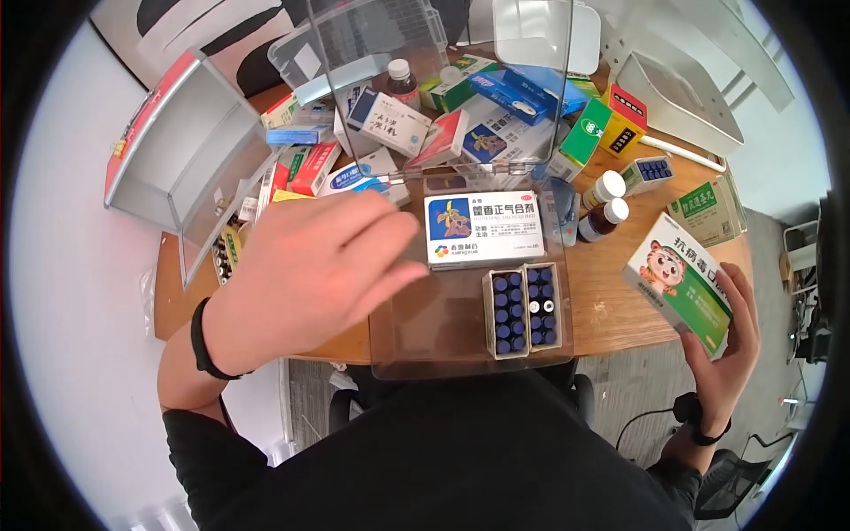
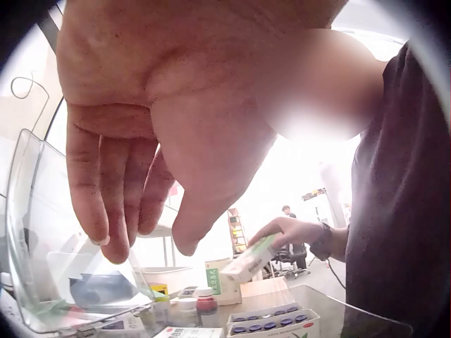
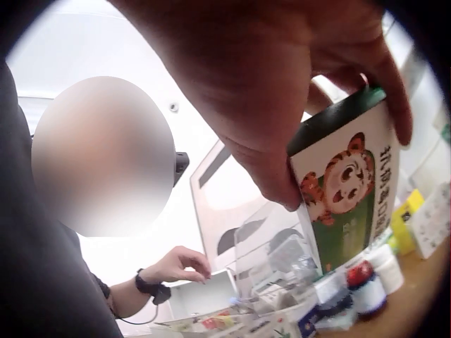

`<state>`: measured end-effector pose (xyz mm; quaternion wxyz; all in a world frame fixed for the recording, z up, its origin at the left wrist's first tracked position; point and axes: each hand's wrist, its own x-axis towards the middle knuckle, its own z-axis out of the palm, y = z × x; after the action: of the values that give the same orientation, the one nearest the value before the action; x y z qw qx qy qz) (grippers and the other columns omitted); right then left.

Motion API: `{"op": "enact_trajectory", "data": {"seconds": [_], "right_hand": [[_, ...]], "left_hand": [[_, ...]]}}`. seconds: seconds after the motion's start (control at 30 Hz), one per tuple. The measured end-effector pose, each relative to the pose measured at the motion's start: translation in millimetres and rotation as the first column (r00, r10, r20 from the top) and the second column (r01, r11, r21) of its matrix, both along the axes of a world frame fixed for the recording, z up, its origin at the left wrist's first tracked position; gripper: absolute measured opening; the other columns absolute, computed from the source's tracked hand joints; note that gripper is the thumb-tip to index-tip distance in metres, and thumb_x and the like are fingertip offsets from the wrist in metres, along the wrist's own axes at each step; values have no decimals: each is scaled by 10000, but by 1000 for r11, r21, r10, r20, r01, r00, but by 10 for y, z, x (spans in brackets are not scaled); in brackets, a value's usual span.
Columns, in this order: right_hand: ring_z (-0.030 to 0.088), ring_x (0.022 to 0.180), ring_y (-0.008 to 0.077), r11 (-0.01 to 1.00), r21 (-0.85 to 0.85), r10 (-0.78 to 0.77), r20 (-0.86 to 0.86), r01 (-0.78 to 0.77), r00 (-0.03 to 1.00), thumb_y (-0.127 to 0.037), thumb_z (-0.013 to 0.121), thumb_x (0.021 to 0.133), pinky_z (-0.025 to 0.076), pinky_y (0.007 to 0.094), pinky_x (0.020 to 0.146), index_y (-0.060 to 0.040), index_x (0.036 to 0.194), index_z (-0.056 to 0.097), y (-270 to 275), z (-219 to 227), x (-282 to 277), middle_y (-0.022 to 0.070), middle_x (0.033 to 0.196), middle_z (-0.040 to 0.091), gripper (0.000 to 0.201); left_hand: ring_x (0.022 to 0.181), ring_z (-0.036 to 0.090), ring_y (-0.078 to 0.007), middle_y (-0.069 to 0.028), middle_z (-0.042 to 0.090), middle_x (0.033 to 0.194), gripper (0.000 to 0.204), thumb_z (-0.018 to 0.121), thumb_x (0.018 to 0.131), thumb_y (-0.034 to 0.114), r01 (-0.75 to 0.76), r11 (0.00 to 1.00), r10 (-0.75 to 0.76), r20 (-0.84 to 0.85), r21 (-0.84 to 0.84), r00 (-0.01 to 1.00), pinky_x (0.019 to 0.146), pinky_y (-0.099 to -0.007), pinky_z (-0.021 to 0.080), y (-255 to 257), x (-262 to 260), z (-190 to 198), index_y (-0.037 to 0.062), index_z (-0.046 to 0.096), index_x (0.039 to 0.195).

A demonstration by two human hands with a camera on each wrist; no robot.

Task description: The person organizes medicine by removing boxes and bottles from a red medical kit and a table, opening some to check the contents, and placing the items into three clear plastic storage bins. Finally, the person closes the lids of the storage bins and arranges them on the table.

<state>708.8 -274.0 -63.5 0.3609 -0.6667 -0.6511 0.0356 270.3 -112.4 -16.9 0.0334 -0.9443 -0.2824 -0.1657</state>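
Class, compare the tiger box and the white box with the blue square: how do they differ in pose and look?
The tiger box is tilted in the grip of the right hand, while the blue-square box lies flat with no hand on it. The tiger box shows a cartoon face and a green panel; the blue-square box shows a plant picture. Both carry printed writing.

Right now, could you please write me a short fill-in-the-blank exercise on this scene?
The right hand grips a box picturing a cartoon animal, a ____.
Two vials have ____ tops, unlike their blue-topped neighbours.
The left hand holds ____.
That hand's band is coloured ____.
Missing words: tiger; white; nothing; black.
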Motion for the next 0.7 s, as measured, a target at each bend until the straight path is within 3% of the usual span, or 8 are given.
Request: {"op": "enact_trajectory", "data": {"seconds": [0.07, 0.17, 0.23, 0.27, 0.33, 0.47, 0.6, 0.7], "right_hand": [[639, 1385, 381, 998, 27, 57, -16, -56, 998, -169, 901, 731, 522, 481, 1144, 22, 1409, 703, 46, 143, -262, 279, 1501, 608, 732], [664, 1291, 440, 893, -23, 450, 52, -449, 892, -240, 985, 688, 557, 509, 1062, 28, 1364, 723, 229, 334, -756, 308, 1473, 592, 773], [669, 1220, 470, 777, -37, 626, 149, -628, 766, -255, 1016, 677, 569, 515, 1006, 35, 1338, 731, 428, 360, -1052, 325, 1444, 590, 776], [666, 1193, 480, 719, -12, 688, 155, -695, 709, -256, 1022, 678, 571, 515, 984, 38, 1332, 732, 508, 292, -1202, 332, 1429, 591, 773], [648, 1209, 499, 687, -13, 722, 132, -727, 680, -217, 995, 722, 568, 534, 989, 44, 1334, 730, 573, 171, -1390, 344, 1416, 583, 716], [625, 1268, 487, 649, -22, 758, 111, -761, 643, -283, 994, 743, 558, 548, 1045, 26, 1424, 675, 643, -14, -1461, 317, 1467, 550, 813], [647, 1270, 438, 729, -20, 685, -9, -685, 729, -246, 996, 764, 567, 513, 1040, 18, 1451, 633, 625, -226, -1347, 264, 1459, 587, 821], [702, 1105, 396, 774, 51, 630, 46, -631, 776, -168, 982, 756, 592, 472, 927, 22, 1308, 679, 616, -326, -1282, 190, 1278, 697, 657]], "left_hand": [[890, 751, -313, -125, 756, 1095, 472, 956, 816, 303, 57, 998, -57, 10, 0, 998, 706, -385, 602, -12, 76, -23, 37, 737, 1138], [921, 754, -296, -143, 752, 1162, 595, 930, 866, 389, 169, 979, -147, 183, -110, 972, 735, -383, 604, -12, 165, -63, 8, 704, 1263], [949, 756, -253, -150, 750, 1181, 674, 893, 923, 435, 28, 818, 9, 61, -574, 998, 778, -369, 605, 6, 189, -63, 2, 651, 1379], [949, 756, -253, -150, 750, 1181, 674, 893, 923, 435, 26, 821, 12, 63, -570, 998, 778, -369, 605, 40, 187, -75, 2, 651, 1379], [978, 750, -202, -148, 762, 1173, 691, 866, 965, 430, 7, 517, 37, 30, -856, 999, 818, -343, 596, 127, 159, -146, 10, 605, 1447], [913, 741, -161, -118, 796, 1101, 471, 844, 991, 313, 32, 439, 33, 51, -898, 998, 781, -317, 571, 348, -90, -243, 4, 709, 1321], [896, 762, -251, -153, 798, 1010, 364, 816, 992, 276, -139, 680, 3, -187, -720, 982, 797, -370, 574, 422, -148, -41, -29, 746, 1178], [908, 767, -333, -205, 783, 983, 385, 766, 1019, 311, -194, 681, -13, -276, -706, 961, 828, -417, 579, 351, 24, -81, -48, 746, 1155]]}}
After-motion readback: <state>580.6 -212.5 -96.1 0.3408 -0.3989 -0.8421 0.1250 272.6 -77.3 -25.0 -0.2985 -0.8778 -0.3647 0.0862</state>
